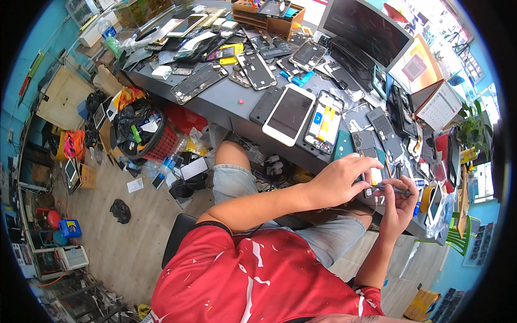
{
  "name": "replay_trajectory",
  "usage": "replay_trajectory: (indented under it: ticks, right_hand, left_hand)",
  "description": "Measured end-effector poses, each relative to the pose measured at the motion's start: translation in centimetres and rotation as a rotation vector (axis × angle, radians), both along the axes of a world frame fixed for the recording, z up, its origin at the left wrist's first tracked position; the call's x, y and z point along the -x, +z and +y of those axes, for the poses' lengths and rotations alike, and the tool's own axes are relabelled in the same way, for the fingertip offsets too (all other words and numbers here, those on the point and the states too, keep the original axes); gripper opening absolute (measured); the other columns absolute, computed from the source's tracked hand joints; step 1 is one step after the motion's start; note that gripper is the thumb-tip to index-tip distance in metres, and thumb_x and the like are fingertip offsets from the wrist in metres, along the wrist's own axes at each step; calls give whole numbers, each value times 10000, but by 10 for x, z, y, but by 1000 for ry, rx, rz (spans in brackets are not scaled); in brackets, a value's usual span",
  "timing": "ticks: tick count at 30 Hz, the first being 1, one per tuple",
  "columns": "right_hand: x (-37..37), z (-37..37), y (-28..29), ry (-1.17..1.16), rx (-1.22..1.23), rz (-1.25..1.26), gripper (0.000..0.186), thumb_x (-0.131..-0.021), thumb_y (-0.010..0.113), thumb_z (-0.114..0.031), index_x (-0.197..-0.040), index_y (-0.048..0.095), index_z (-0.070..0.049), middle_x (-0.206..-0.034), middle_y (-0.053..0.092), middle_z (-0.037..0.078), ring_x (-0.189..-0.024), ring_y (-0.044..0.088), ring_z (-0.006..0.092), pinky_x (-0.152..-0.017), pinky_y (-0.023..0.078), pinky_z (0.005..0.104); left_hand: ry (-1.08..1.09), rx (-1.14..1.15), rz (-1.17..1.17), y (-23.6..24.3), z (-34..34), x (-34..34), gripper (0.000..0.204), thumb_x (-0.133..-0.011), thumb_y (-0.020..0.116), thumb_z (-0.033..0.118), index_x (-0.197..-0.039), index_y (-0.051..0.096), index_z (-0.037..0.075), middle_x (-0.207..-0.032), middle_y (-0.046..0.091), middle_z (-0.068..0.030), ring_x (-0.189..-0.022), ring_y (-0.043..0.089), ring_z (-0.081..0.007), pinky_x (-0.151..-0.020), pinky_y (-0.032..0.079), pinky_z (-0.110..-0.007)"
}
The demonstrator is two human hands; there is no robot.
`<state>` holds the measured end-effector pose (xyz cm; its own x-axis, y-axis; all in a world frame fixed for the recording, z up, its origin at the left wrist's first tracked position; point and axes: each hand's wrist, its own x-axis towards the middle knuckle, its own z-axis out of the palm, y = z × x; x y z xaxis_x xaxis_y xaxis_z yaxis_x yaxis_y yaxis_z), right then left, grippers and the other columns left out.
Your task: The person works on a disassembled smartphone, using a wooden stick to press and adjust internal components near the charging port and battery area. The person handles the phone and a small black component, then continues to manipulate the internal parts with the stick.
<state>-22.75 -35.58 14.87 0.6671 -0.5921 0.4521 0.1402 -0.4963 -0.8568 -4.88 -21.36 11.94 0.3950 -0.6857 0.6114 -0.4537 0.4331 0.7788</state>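
At the desk's front right edge, my left hand (336, 180) is closed, thumb and fingers around a small part with a pale and dark surface (375, 176). I cannot make out its kind. Beside it my right hand (399, 209) grips a dark-handled screwdriver (397, 190). The tool lies nearly level, its front end pointing left at the part; its tip is hidden by my fingers. Just beyond my left hand are a teal phone back (343, 144) and a dark phone housing (364, 141). To their left lie an opened phone (325, 121) with its insides showing and a white-framed tablet (290, 115).
Phone shells and parts (258, 70) cover the far side of the desk (226, 102). A monitor (366, 32) and a desk calendar (439, 105) stand at the back right. Below left, a red basket (161, 142) overflows with bags. Tape rolls (426, 199) sit right of my right hand.
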Motion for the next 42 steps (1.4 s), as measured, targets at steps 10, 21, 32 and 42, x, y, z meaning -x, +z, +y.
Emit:
replay_trajectory:
  ticks: [10, 21, 32, 42]
  right_hand:
    - [2, 4, 4, -44, 1, -83, 425, -1075, 694, 13, -1458, 510, -10, -1162, 750, 214, -824, 745, 194, -767, 636, 308]
    - [7, 6, 6, -70, -58, -33, 427, -1067, 709, 13, -1450, 521, 19, -1138, 756, 190, -800, 748, 184, -759, 632, 295]
    - [8, 7, 11, -97, -60, 31, 429, -1061, 715, 23, -1449, 532, 24, -1105, 762, 176, -803, 751, 173, -744, 624, 276]
    - [10, 9, 14, -96, -6, 68, 427, -1065, 715, 16, -1449, 530, 35, -1114, 765, 174, -825, 751, 171, -755, 628, 278]
  left_hand:
    - [7, 0, 23, -1, 4, 0, 499, -932, 780, 11, -1409, 652, 87, -1008, 724, -91, -1032, 686, -323, -929, 551, -463]
    - [-27, -42, 55, -3, 1, 8, 510, -920, 789, 6, -1404, 648, 86, -997, 725, -92, -997, 698, -310, -876, 569, -449]
    - [-21, -64, 59, -7, -2, 15, 513, -907, 794, -2, -1390, 650, 95, -952, 738, -76, -994, 712, -304, -878, 576, -444]
    - [-18, -98, 97, -7, -3, 18, 507, -903, 802, 1, -1384, 666, 90, -932, 753, -67, -972, 718, -296, -872, 578, -437]
